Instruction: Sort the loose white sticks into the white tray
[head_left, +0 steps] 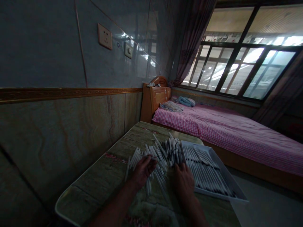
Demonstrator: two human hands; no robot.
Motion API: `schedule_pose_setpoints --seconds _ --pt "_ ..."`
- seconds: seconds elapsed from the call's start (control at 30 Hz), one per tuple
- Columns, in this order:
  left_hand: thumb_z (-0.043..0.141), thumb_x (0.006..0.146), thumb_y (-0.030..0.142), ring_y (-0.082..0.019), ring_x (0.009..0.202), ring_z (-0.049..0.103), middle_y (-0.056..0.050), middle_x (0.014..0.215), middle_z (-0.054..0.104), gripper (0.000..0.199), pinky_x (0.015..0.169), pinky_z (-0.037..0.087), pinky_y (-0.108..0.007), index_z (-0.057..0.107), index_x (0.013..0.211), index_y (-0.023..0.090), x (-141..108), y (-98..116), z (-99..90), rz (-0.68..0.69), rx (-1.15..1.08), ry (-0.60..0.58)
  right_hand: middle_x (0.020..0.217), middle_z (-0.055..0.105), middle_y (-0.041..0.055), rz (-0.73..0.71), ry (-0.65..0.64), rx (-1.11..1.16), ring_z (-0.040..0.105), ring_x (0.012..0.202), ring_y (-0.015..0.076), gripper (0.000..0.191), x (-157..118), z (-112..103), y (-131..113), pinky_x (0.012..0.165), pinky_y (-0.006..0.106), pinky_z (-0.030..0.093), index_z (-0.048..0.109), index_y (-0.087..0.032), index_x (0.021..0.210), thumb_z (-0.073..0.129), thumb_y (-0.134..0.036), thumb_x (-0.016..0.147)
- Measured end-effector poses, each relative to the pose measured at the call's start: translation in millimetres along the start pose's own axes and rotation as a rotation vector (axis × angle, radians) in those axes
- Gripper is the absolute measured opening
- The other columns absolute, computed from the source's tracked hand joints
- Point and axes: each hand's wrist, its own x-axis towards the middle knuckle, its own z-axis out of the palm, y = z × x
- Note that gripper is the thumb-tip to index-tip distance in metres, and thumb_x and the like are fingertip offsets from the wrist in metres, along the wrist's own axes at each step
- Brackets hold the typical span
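Observation:
My left hand is closed in a pinch on a slim white pen barrel, held above a loose spread of similar white barrels. My right hand is palm down beside the tray, its fingers curled at the edge of a pile of white pieces with dark ends. Its fingertips are partly hidden, and I cannot tell what is between them. Right of it stands a shallow white tray with rows of white pens with dark parts laid side by side.
Everything lies on a green marble-patterned table with rounded corners. A tiled wall runs along the left. Beyond the table is a bed with a pink checked sheet and a wooden headboard. A window is at the back right.

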Motion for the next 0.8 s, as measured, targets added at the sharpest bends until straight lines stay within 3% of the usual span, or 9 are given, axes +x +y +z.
schedule_pose_setpoints --seconds 0.33,0.57,0.8 --pt "0.069 0.080 0.015 -0.016 0.073 0.073 -0.006 0.080 0.076 0.007 0.064 0.058 -0.023 0.064 0.085 0.014 -0.5 -2.6 -1.9 0.007 0.049 -0.023 0.094 0.065 0.0101 -0.008 -0.021 -0.005 0.057 0.090 0.0250 0.023 2.7 6.9 -5.8 0.071 0.031 0.036 0.068 -0.021 0.090 0.050 -0.008 0.084" --pt "0.072 0.078 0.018 -0.016 0.073 0.073 -0.006 0.082 0.076 0.012 0.064 0.057 -0.023 0.063 0.085 0.015 -2.4 -4.9 -0.5 -0.005 0.089 -0.036 0.093 0.067 0.0080 -0.033 -0.021 0.044 0.058 0.089 0.0237 0.022 4.4 13.0 -2.9 0.070 0.031 0.037 0.069 -0.023 0.092 0.052 -0.011 0.086" --pt "0.074 0.076 0.019 -0.017 0.072 0.073 -0.006 0.081 0.075 0.016 0.065 0.058 -0.025 0.062 0.086 0.015 -2.5 -7.4 1.6 -0.008 0.113 -0.058 0.088 0.068 0.0072 0.059 0.035 0.197 0.061 0.082 0.0201 0.019 1.6 17.4 -3.0 0.066 0.027 0.039 0.067 -0.020 0.084 0.050 -0.014 0.087"
